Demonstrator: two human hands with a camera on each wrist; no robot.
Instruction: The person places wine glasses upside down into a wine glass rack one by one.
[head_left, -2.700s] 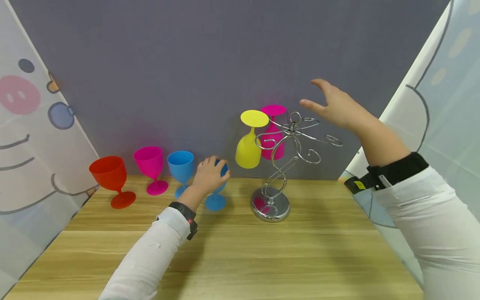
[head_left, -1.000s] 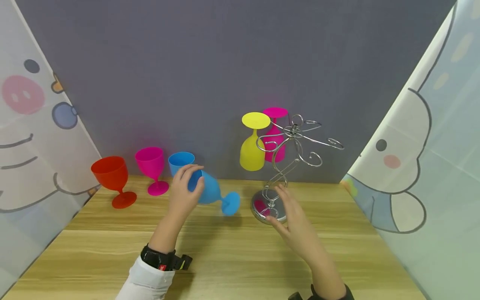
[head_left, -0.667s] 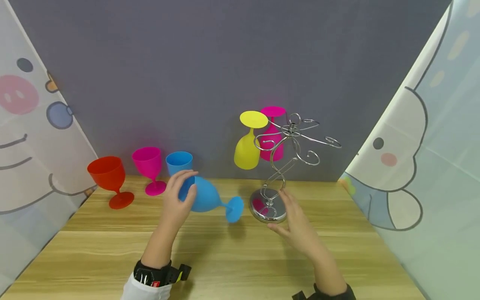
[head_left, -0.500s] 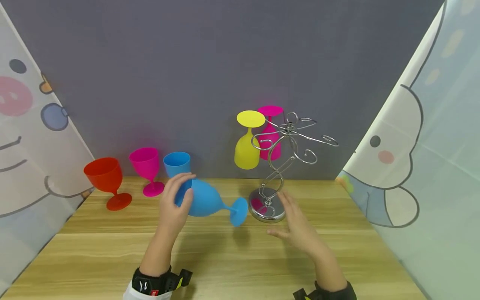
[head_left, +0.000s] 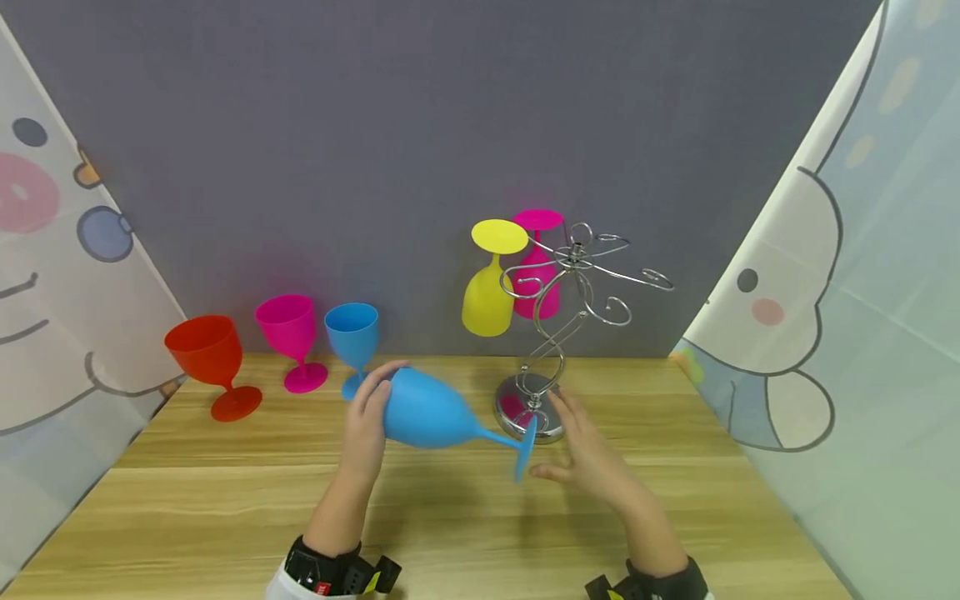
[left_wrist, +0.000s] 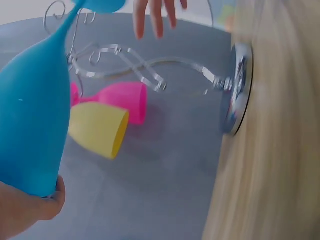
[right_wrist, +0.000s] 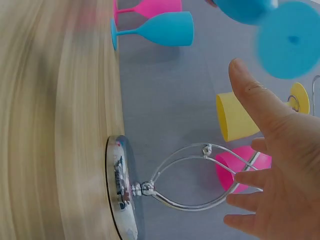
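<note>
The blue cup (head_left: pixel 431 408) is off the table (head_left: pixel 225 508), in front of the rack (head_left: pixel 576 259) and a little to its left. It lies on its side: its long axis runs left to right and dips slightly toward the foot, with the mouth toward the left hand (head_left: pixel 366 429) and the foot toward the right. The left hand grips it at the bowl's mouth end. The right hand (head_left: pixel 596 458) holds nothing, thumb and fingers wide apart, just beside the foot.

On the rack, a yellow cup (head_left: pixel 487 307) and a pink cup (head_left: pixel 542 279) hang mouth down. Well to the left, a red cup (head_left: pixel 210 354), a second pink cup (head_left: pixel 292 332) and a second blue cup (head_left: pixel 352 333) stand upright.

The left wrist view shows the thumb (left_wrist: pixel 52 205) at the bowl's rim, a detail the head view hides. The right wrist view faces the underside of the foot (right_wrist: pixel 290 40), and shows a gap between it and the right thumb (right_wrist: pixel 255 95). The foot is blurred there, so its exact tilt is hard to judge.
</note>
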